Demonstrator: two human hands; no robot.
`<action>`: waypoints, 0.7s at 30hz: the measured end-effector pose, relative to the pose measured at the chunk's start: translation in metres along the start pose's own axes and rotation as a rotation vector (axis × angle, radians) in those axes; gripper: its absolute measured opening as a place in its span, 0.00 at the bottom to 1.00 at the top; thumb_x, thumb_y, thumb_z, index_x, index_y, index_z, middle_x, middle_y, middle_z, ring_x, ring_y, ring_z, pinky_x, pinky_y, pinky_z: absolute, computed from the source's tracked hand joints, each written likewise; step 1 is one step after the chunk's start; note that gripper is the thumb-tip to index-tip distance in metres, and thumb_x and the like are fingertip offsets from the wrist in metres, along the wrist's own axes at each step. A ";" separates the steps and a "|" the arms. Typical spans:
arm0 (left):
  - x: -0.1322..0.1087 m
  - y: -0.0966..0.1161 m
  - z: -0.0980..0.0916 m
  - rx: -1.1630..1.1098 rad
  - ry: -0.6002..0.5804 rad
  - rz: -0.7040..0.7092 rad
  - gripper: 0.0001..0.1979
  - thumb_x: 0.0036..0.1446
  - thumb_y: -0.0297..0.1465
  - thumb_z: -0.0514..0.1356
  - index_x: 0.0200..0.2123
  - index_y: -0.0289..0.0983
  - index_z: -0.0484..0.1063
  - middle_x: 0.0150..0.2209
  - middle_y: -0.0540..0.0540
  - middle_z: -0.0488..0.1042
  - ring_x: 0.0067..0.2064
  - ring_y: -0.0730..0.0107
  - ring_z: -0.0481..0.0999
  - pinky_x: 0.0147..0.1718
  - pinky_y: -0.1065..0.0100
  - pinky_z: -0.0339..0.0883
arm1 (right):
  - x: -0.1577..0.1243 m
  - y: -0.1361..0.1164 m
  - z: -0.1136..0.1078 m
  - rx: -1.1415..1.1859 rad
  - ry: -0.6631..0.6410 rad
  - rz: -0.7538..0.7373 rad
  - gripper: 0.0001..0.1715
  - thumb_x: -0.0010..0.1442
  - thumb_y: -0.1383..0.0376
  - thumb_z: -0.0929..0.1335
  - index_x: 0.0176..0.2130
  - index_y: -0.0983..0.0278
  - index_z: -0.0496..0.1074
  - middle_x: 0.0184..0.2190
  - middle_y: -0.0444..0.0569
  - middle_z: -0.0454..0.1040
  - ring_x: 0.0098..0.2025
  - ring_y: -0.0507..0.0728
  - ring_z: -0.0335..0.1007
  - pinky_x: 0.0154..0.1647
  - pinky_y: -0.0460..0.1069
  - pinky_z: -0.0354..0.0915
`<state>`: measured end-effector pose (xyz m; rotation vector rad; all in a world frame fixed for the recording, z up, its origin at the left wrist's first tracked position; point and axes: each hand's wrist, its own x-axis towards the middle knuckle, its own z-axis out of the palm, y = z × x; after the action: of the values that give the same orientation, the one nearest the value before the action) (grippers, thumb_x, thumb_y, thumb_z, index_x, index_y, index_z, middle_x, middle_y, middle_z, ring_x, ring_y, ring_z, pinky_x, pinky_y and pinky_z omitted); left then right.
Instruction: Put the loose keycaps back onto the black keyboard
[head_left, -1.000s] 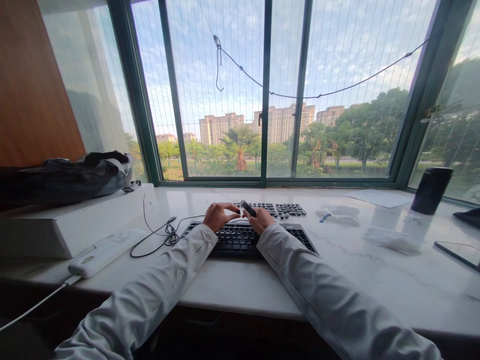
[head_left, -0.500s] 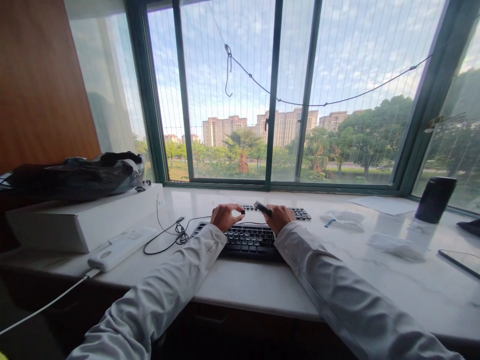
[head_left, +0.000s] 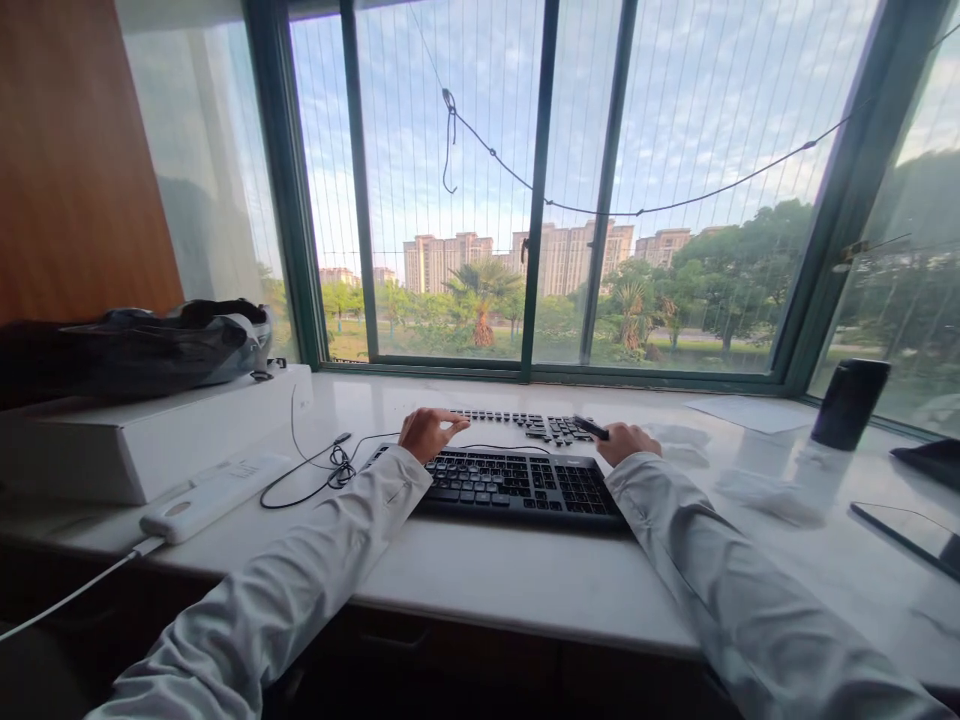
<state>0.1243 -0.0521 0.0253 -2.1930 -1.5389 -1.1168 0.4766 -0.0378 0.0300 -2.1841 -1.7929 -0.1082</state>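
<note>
A black keyboard (head_left: 517, 485) lies on the white marble surface, with many of its keys in place. Behind it, loose black keycaps (head_left: 536, 425) are laid out in rows. My left hand (head_left: 429, 434) is over the keyboard's left back edge, thumb and fingertips brought together; whatever may be between them is too small to make out. At the keyboard's right end, my right hand (head_left: 628, 443) is closed around a dark, slim tool (head_left: 591, 428) that points left over the loose keycaps.
A coiled black cable (head_left: 341, 470) and a white power strip (head_left: 214, 497) lie on the left, near a white box (head_left: 157, 440) bearing a dark bag. Clear plastic bags (head_left: 769, 497), a black cylinder (head_left: 850, 404) and a phone (head_left: 911, 535) are on the right.
My right hand has moved right with the tool, away from my left hand, uncovering the keyboard's right part. The small black piece seen at my left fingertips no longer shows. The view has shifted slightly.
</note>
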 end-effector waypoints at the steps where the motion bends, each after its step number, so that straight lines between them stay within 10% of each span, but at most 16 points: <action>1: 0.000 -0.001 0.000 0.013 0.005 0.009 0.14 0.55 0.47 0.56 0.35 0.50 0.78 0.38 0.54 0.79 0.42 0.66 0.76 0.37 0.69 0.66 | 0.002 0.003 0.001 0.007 -0.005 -0.004 0.23 0.56 0.52 0.60 0.42 0.59 0.75 0.41 0.59 0.74 0.43 0.65 0.70 0.40 0.55 0.62; 11: 0.001 0.002 0.005 0.180 -0.012 0.030 0.13 0.53 0.45 0.58 0.36 0.50 0.78 0.36 0.52 0.79 0.41 0.63 0.76 0.38 0.68 0.67 | 0.004 0.003 0.006 -0.064 0.008 -0.112 0.18 0.55 0.60 0.62 0.41 0.62 0.75 0.40 0.57 0.74 0.42 0.64 0.71 0.40 0.56 0.63; 21: 0.054 0.032 0.022 0.278 -0.334 0.137 0.12 0.52 0.41 0.57 0.35 0.46 0.79 0.36 0.51 0.79 0.41 0.64 0.75 0.41 0.70 0.63 | 0.004 -0.001 0.004 -0.041 0.007 -0.184 0.17 0.54 0.61 0.63 0.42 0.63 0.74 0.40 0.58 0.74 0.42 0.63 0.71 0.40 0.54 0.63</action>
<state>0.1706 -0.0146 0.0549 -2.3261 -1.5278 -0.4779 0.4757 -0.0328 0.0270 -2.0380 -2.0014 -0.1947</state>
